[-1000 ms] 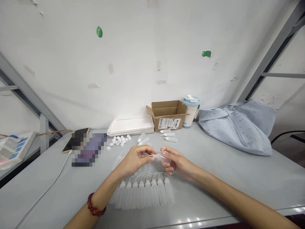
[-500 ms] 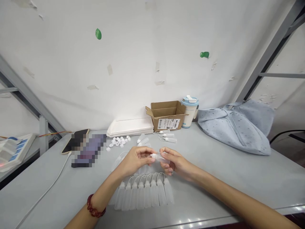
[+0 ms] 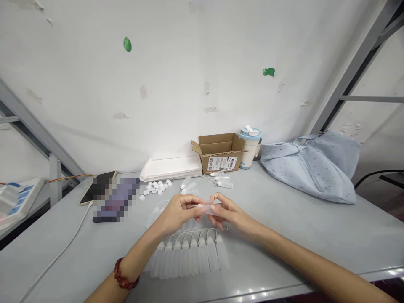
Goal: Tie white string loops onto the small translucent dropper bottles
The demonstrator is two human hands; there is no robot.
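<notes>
Above the grey table (image 3: 284, 235), my left hand (image 3: 178, 212) and my right hand (image 3: 229, 213) meet fingertip to fingertip, both pinched on one small translucent dropper bottle (image 3: 206, 208) held sideways between them. The left fingers grip its capped end, the right fingers its body. Just below my hands lies a neat row of several capped translucent bottles (image 3: 189, 256), side by side with looped tethers. A red bead bracelet sits on my left wrist.
Loose white caps (image 3: 155, 188) and a few more bottles (image 3: 221, 180) lie farther back. Behind them are a white foam stack (image 3: 172, 168), an open cardboard box (image 3: 220, 152), a blue-lidded cup (image 3: 249, 148) and a blue cloth bag (image 3: 312, 166). A phone with cable (image 3: 96, 189) lies at left.
The right fingers have shifted up along the small bottle toward the left fingertips, so the two pinches now almost touch. The view has tilted slightly; nothing else moved.
</notes>
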